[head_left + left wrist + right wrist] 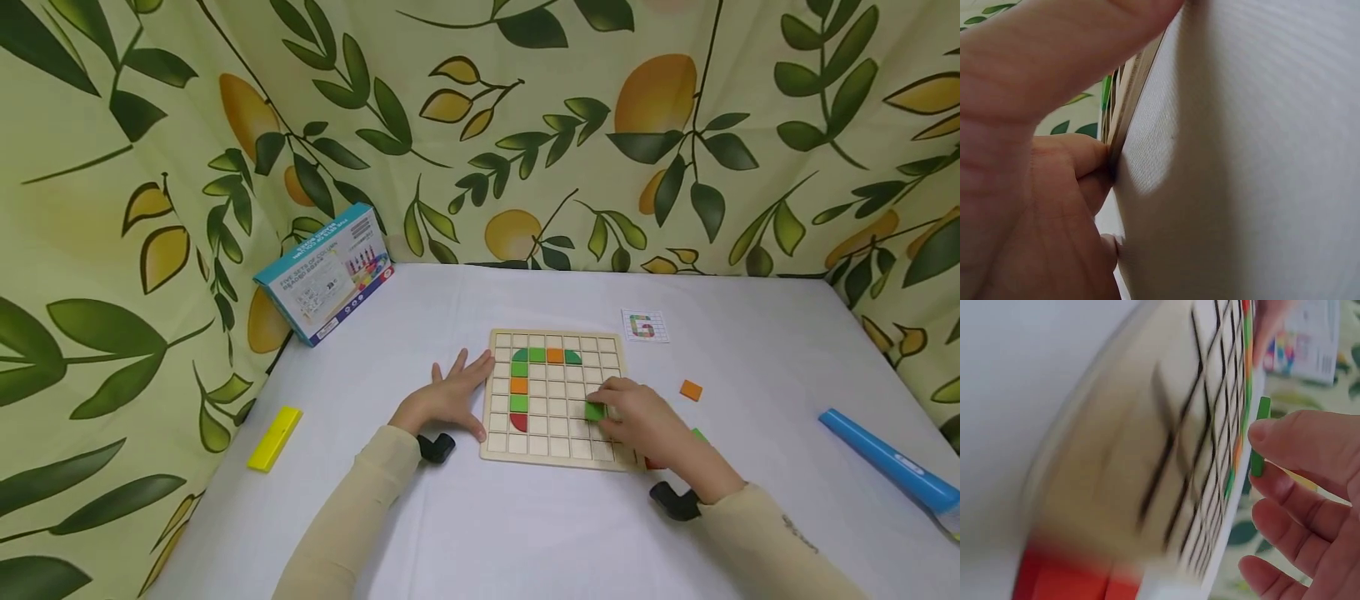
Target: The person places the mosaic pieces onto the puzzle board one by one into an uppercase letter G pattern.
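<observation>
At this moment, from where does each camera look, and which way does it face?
Head: worn on the head, facing forward and down at a pale wooden grid board; left hand, right hand and cream sleeves show.
Left wrist: worn there, facing the board's edge and white cloth; left hand close up.
Right wrist: worn there, facing across the board; right hand pinches a flat green tile, left hand beyond.
Head and right wrist views share the board and tile.

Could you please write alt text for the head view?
A person's right hand holds a green tile over a wooden grid board bearing coloured tiles; the left hand touches its left edge. Beyond lies a G card.
</observation>
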A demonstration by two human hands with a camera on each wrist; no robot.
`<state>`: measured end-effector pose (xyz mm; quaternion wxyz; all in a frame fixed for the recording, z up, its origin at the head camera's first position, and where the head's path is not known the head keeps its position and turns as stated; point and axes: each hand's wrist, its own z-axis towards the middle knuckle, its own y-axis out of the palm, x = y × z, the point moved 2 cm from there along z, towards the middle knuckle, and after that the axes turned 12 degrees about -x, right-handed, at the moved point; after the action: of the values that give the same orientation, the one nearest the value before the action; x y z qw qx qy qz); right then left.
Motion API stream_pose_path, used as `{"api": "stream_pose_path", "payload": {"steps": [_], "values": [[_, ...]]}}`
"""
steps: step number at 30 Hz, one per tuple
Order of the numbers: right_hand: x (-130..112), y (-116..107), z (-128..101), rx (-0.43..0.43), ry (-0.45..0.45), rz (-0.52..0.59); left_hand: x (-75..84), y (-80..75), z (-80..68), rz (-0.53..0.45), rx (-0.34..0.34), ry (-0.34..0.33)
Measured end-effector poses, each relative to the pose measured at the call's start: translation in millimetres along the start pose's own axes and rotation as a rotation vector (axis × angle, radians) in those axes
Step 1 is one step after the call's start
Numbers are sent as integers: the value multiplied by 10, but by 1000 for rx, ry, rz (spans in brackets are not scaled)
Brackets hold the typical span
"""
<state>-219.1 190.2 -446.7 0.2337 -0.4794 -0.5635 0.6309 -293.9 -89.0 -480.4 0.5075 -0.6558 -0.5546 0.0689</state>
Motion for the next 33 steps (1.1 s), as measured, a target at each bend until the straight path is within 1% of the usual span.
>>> {"api": "stream_pose_path", "payload": {"steps": [3,7,11,17,26,29,33], "values": [[-173,104,154,-16,-82,-15,0,-5,3,1,-3,2],[-323,220,298,-33,-158,-38,-7,2,12,7,-5,-3],[-395,263,375,-43,-190,-43,-15,15,20,5,-4,-11],[-443,276,426,-81,-179,-47,-29,18,24,3,-2,-14],[-470,269,415,-109,-159,-40,-13,4,16,7,3,-12],[-446,235,384,-93,-169,-21,-5,0,10,5,7,-14],[-307,114,280,-49,-127,18,0,4,8,9,2,-15]]}}
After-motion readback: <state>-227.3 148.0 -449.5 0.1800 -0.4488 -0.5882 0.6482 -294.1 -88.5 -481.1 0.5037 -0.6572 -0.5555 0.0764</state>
